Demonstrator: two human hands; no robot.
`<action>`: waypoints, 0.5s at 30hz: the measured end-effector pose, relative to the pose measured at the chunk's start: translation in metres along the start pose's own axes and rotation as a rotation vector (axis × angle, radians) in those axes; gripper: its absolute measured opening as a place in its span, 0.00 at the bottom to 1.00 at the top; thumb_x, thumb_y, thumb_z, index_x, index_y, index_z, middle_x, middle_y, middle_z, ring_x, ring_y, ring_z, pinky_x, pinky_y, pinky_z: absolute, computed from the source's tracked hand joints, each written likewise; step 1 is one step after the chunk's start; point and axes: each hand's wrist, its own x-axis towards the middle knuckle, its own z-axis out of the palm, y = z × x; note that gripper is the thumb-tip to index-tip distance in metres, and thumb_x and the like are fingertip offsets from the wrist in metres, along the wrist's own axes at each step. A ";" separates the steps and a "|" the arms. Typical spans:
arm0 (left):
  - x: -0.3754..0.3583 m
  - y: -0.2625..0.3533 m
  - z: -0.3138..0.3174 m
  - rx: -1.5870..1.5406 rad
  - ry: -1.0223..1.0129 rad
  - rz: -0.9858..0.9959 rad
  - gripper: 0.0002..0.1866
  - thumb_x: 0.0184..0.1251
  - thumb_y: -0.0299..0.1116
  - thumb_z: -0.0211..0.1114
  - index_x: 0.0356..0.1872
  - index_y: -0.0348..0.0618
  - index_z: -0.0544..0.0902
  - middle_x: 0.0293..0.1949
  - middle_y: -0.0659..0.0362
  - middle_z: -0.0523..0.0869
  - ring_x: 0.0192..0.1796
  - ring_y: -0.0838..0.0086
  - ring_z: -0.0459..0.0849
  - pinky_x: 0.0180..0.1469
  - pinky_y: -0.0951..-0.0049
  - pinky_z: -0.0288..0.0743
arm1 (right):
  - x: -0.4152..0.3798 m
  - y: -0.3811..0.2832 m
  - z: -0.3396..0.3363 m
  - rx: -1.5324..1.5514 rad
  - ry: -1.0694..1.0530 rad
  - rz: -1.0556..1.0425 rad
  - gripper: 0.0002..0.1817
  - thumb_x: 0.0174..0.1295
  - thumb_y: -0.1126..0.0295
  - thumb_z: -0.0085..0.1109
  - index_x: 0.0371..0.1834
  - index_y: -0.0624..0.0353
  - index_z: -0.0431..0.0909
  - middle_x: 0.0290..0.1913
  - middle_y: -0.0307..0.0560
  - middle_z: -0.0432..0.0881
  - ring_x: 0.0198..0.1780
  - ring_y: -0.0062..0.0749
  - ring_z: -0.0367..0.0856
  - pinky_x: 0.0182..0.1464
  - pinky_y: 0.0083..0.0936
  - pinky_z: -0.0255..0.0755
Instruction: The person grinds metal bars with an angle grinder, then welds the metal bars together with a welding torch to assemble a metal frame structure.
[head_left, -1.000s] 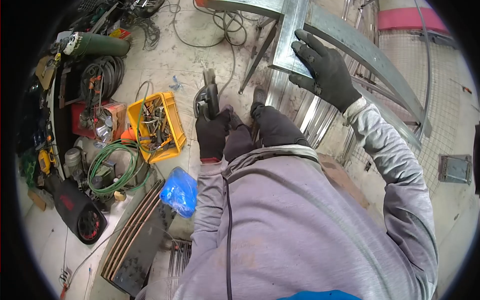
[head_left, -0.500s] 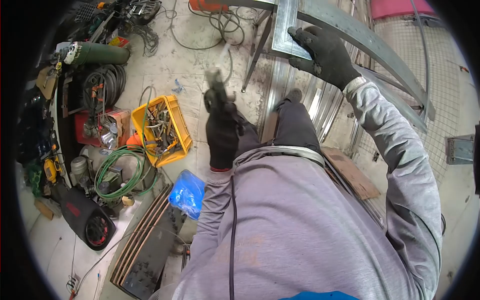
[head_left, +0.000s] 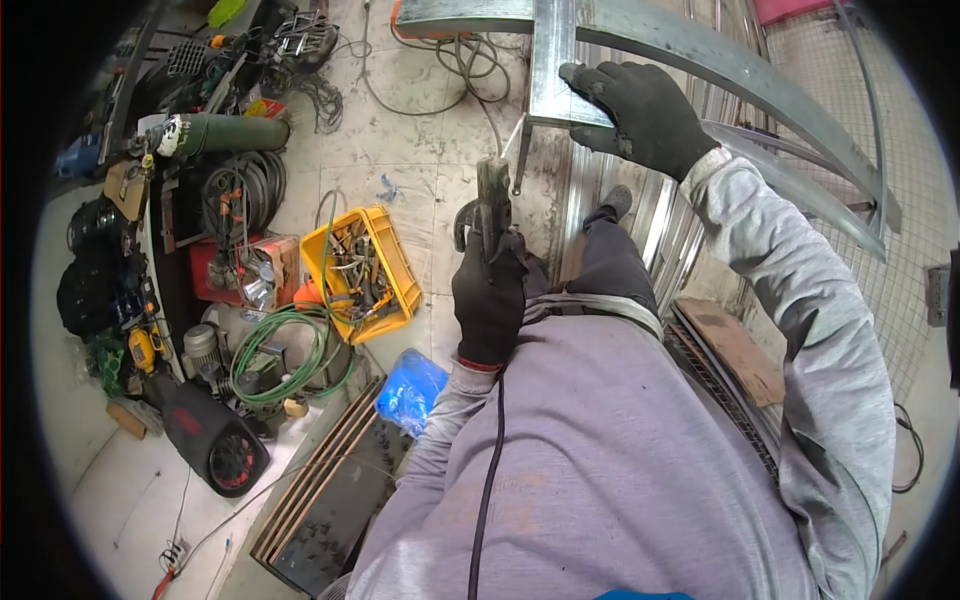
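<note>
My left hand (head_left: 488, 305), in a black glove, is wrapped round a dark welding electrode holder (head_left: 492, 195). A thin pale rod (head_left: 515, 137) sticks out of its tip, close to the lower corner of a metal frame (head_left: 556, 70). My right hand (head_left: 650, 112), also gloved in black, rests on that corner with its fingers spread over the flat bar. A curved metal bar (head_left: 700, 70) runs from the frame toward the right.
A yellow crate (head_left: 405, 290) of tools stands on the floor at left, near a green coiled hose (head_left: 262, 370), a blue plastic bag (head_left: 410, 390) and a green gas cylinder (head_left: 230, 135). Stacked boards (head_left: 320, 500) lie lower left. Long metal profiles (head_left: 655, 215) lie beneath the frame.
My left hand has moved up and right with the holder, bringing the rod near the frame's corner. My right hand stays on the frame. The whole view has shifted slightly.
</note>
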 end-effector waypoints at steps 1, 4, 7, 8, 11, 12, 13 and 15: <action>-0.001 0.001 0.000 0.003 0.006 -0.016 0.20 0.90 0.48 0.59 0.56 0.39 0.85 0.25 0.67 0.78 0.24 0.84 0.76 0.26 0.76 0.69 | 0.000 0.002 0.002 0.002 0.000 0.002 0.37 0.65 0.51 0.78 0.74 0.57 0.80 0.52 0.52 0.87 0.48 0.51 0.87 0.53 0.46 0.80; 0.002 0.020 -0.003 -0.021 0.010 -0.156 0.19 0.89 0.49 0.60 0.51 0.40 0.85 0.24 0.66 0.79 0.24 0.83 0.77 0.26 0.75 0.69 | -0.001 0.004 0.006 0.000 0.057 -0.041 0.37 0.65 0.50 0.78 0.73 0.57 0.80 0.52 0.52 0.87 0.49 0.51 0.86 0.53 0.46 0.79; 0.001 0.030 -0.007 0.075 0.011 -0.111 0.19 0.88 0.48 0.60 0.48 0.40 0.84 0.24 0.65 0.81 0.23 0.81 0.78 0.26 0.73 0.70 | 0.000 0.003 0.006 0.008 0.049 -0.027 0.38 0.65 0.49 0.77 0.74 0.57 0.79 0.52 0.52 0.88 0.49 0.51 0.87 0.53 0.46 0.80; 0.000 0.029 -0.007 0.077 0.014 -0.111 0.19 0.88 0.48 0.60 0.48 0.40 0.84 0.24 0.65 0.81 0.23 0.81 0.78 0.26 0.73 0.70 | 0.000 0.003 0.006 -0.005 0.036 -0.019 0.38 0.65 0.49 0.77 0.75 0.56 0.79 0.52 0.52 0.88 0.49 0.50 0.87 0.53 0.46 0.80; -0.001 0.026 -0.008 0.153 0.030 -0.030 0.19 0.88 0.46 0.60 0.47 0.39 0.85 0.24 0.63 0.82 0.24 0.78 0.80 0.27 0.71 0.72 | 0.000 0.003 0.006 -0.021 0.013 -0.009 0.39 0.66 0.48 0.77 0.76 0.56 0.78 0.52 0.51 0.88 0.49 0.50 0.87 0.54 0.46 0.80; 0.000 0.027 -0.008 0.167 0.029 -0.037 0.18 0.88 0.45 0.60 0.48 0.38 0.85 0.24 0.63 0.83 0.24 0.78 0.81 0.28 0.70 0.73 | 0.000 0.003 0.006 -0.027 0.002 -0.007 0.39 0.66 0.48 0.76 0.76 0.55 0.78 0.52 0.51 0.88 0.49 0.51 0.87 0.54 0.46 0.80; 0.000 0.027 -0.009 0.182 0.026 -0.043 0.17 0.88 0.44 0.60 0.49 0.38 0.85 0.24 0.62 0.83 0.25 0.77 0.82 0.29 0.70 0.73 | 0.000 0.003 0.006 -0.027 0.003 -0.006 0.39 0.66 0.48 0.76 0.76 0.55 0.78 0.52 0.51 0.88 0.49 0.51 0.87 0.54 0.46 0.80; 0.001 0.025 -0.008 0.166 0.024 -0.034 0.17 0.88 0.43 0.60 0.49 0.37 0.85 0.25 0.61 0.84 0.26 0.77 0.83 0.29 0.70 0.74 | 0.000 0.004 0.007 -0.022 0.018 -0.007 0.39 0.67 0.47 0.75 0.77 0.54 0.78 0.51 0.51 0.87 0.49 0.50 0.87 0.54 0.46 0.80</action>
